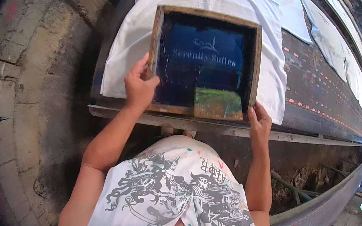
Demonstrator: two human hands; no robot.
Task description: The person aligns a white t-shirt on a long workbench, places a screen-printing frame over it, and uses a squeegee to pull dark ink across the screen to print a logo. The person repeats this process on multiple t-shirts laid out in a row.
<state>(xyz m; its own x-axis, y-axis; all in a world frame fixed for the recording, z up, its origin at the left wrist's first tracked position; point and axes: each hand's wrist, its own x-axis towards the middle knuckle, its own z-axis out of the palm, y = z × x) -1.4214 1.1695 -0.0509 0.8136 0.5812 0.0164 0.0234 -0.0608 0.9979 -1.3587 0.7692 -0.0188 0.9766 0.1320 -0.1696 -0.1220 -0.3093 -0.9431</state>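
Past the person's printed shirt [172, 176] runs a pale table rail [179, 123]. Just beyond, the left hand [140, 85] grasps a wooden screen frame's [155, 40] left edge, the right hand [260, 120] its lower right corner. The frame is over a white cloth [120, 65], which leaves margins left, right and beyond. Rightward, dark tabletop [308, 77] separates further cloths [338, 49].

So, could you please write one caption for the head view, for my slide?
Left fingers and right fingers hold a wooden-framed screen over white cloth on a dark table.
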